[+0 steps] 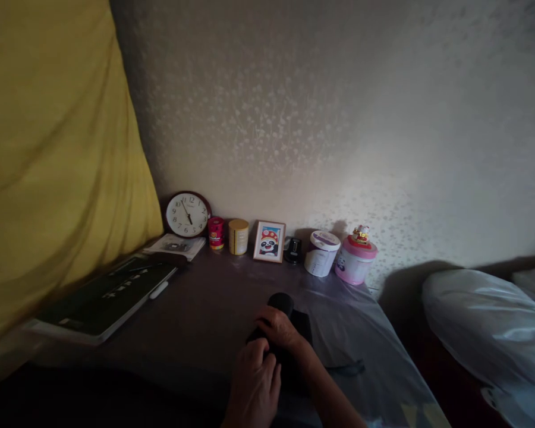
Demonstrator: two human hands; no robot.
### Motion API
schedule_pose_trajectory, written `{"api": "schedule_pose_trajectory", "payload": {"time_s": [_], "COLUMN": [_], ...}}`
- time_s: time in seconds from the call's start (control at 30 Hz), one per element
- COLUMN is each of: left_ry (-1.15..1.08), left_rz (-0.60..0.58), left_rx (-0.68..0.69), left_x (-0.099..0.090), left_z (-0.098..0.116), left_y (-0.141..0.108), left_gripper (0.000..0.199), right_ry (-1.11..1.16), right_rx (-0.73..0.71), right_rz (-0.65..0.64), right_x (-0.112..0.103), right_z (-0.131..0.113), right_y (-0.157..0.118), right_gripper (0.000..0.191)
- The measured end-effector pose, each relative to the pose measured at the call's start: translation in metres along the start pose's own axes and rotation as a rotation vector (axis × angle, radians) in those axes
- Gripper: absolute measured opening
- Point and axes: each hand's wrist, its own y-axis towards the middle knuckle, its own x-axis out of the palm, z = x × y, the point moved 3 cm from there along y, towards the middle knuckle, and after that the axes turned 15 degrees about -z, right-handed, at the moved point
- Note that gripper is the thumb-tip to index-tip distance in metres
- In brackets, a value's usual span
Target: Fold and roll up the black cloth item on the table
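The left hand [255, 380], nearest, has its fingers curled at the black bundle [301, 324]; what they pinch is too dark to tell. Just beyond, the right hand [279, 327] bends its fingers closed over the bundle, which lies on the near middle of the table [223, 297]. A dark strap [348, 368] lies to its right. The board [111, 297] is at left, a white bag [490, 321] off the right edge. Along the far side, left to right: clock [188, 214] above papers [177, 245], red can [216, 233], yellow can [238, 237], framed panda picture [270, 242], small black object [293, 251], white tub [321, 254], pink tub [355, 261] with a figurine [361, 234] on top.
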Motion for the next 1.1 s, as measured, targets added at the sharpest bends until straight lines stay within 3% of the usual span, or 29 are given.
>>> {"api": "schedule_pose_trajectory", "payload": {"time_s": [0.1,0.2,0.37,0.5,0.63,0.87,1.0,1.1], "left_ry": [0.043,0.156,0.307,0.357,0.368,0.158,0.072,0.067], "left_rz": [-0.009,-0.041,-0.214,-0.224,-0.246,-0.49,-0.533,-0.569], "left_rx": [0.038,-0.032,-0.103,-0.166,-0.208,-0.179,-0.172,-0.223], "left_x": [0.013,0.039,0.069,0.08,0.082,0.071,0.065,0.06], "left_z": [0.001,-0.012,-0.032,-0.035,-0.033,-0.044,-0.045,-0.038], "left_y": [0.009,0.007,-0.006,-0.009,-0.007,-0.013,-0.015,-0.015], "left_gripper": [0.018,0.033,0.058,0.062,0.062,0.082,0.086,0.083], "right_ry": [-0.014,-0.021,0.067,0.089,-0.053,-0.19,-0.218,-0.231], "right_rx": [0.012,0.004,-0.031,-0.055,-0.013,0.133,0.3,0.488], "right_rz": [-0.031,-0.035,0.038,0.135,0.083,0.08,0.097,0.222], "right_x": [0.002,0.0,-0.009,-0.01,-0.002,-0.013,-0.026,-0.037], "right_z": [0.003,0.003,-0.008,-0.022,-0.018,0.04,0.064,0.073], "right_y": [0.002,0.003,-0.002,-0.022,-0.036,-0.009,0.003,-0.014], "right_gripper": [0.013,0.015,0.017,0.018,0.022,0.028,0.025,0.028]}}
